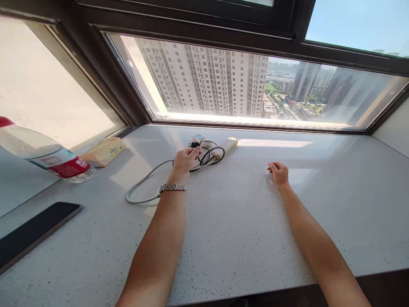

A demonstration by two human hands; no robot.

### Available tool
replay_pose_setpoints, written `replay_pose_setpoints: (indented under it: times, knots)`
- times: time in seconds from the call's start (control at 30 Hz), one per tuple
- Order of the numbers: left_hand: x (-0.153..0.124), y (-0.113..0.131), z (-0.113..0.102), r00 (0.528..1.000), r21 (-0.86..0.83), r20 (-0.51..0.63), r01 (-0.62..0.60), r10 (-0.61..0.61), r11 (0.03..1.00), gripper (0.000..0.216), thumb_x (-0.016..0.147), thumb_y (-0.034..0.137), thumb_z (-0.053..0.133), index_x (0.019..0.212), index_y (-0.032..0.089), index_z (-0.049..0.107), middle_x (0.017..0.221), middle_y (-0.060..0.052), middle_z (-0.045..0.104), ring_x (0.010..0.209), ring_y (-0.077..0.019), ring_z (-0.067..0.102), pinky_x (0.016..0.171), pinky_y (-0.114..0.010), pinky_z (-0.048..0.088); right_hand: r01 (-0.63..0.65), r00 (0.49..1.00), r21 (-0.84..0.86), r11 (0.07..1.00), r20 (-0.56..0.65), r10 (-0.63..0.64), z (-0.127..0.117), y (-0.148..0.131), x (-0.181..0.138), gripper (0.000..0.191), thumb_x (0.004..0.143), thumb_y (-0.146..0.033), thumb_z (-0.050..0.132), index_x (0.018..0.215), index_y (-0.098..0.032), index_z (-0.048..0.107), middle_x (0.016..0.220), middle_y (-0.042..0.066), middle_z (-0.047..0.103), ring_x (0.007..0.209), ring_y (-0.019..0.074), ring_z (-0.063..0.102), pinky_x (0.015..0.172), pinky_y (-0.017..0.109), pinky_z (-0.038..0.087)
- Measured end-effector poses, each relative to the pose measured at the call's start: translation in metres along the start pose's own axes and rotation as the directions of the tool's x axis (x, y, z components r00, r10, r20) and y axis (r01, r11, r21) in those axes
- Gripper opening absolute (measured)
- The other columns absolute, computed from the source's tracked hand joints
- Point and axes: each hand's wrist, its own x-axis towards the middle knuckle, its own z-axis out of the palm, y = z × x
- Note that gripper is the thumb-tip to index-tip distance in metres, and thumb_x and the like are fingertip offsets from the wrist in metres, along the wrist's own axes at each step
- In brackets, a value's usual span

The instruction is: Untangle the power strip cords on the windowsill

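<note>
I took the power strip [225,146] near the window [255,85] as my landmark and read the scene from the left.

Far to the left of the power strip a water bottle [47,155] with a red label lay on its side, and just beyond it, toward the strip, sat a yellow packet [104,151]. Nearer to me than the bottle, a dark phone [32,232] lay flat at the surface's [239,230] left edge.

A grey cord [143,183] curved across the surface to the left of the strip and ran into a loose tangle of grey and black cable [209,157] touching the strip's near end. My left hand [185,161], with a metal watch [173,187] on the wrist, was on that tangle, its fingers pinched narrow around a cable end beside a small white plug [198,138]. I could not tell exactly which lead it gripped.

To the right of the strip, well apart from it, my right hand [279,172] rested on the bare surface, fingers loosely curled and holding nothing.

By my judgement the work on the cables had barely begun: the coils were still heaped against the strip, the grey cord still sprawled out, and only one end was in hand.
</note>
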Motion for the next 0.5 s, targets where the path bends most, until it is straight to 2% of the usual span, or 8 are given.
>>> replay_pose_setpoints:
  times: [0.1, 0.2, 0.33, 0.5]
  knots:
    - [0.002, 0.008, -0.004, 0.982, -0.244, -0.159, 0.064, -0.105, 0.968, 0.036, 0.081, 0.05, 0.052, 0.062, 0.019, 0.05, 0.052, 0.002, 0.048, 0.057, -0.0111, 0.05, 0.056, -0.023, 0.041, 0.004, 1.0, 0.003, 1.0, -0.005, -0.004, 0.0, 0.0, 0.0, 0.028, 0.074, -0.044, 0.056, 0.069, -0.019, 0.068, 0.066, 0.006, 0.069, 0.061, 0.019, 0.063, 0.056, 0.029, 0.051]
    - [0.002, 0.015, -0.012, 0.934, -0.485, -0.266, 0.084, -0.238, 0.87, 0.037, 0.083, 0.051, 0.05, 0.067, 0.019, 0.045, 0.055, 0.004, 0.042, 0.059, -0.0097, 0.048, 0.052, -0.022, 0.034, 0.01, 1.0, 0.005, 1.0, -0.008, -0.01, 0.0, 0.002, 0.001, 0.028, 0.074, -0.044, 0.056, 0.069, -0.019, 0.068, 0.066, 0.006, 0.069, 0.061, 0.019, 0.063, 0.056, 0.029, 0.051]
    - [0.002, 0.024, -0.026, 0.907, -0.555, -0.329, 0.04, -0.263, 0.831, 0.039, 0.085, 0.056, 0.038, 0.069, 0.022, 0.031, 0.058, 0.005, 0.033, 0.067, -0.0108, 0.05, 0.054, -0.022, 0.033, 0.015, 1.0, -0.012, 1.0, -0.001, -0.015, 0.0, 0.003, 0.002, 0.028, 0.075, -0.043, 0.055, 0.069, -0.019, 0.068, 0.067, 0.006, 0.069, 0.062, 0.0188, 0.063, 0.057, 0.029, 0.051]
    - [0.0, 0.042, -0.044, 0.9, -0.602, -0.374, -0.052, -0.224, 0.797, 0.05, 0.071, 0.07, 0.036, 0.069, 0.022, 0.021, 0.063, 0.005, 0.025, 0.074, -0.013, 0.051, 0.06, -0.024, 0.038, 0.015, 1.0, -0.003, 1.0, -0.007, -0.015, 0.0, -0.001, 0.0, 0.026, 0.074, -0.041, 0.055, 0.069, -0.019, 0.068, 0.066, 0.006, 0.069, 0.061, 0.0189, 0.063, 0.056, 0.029, 0.051]
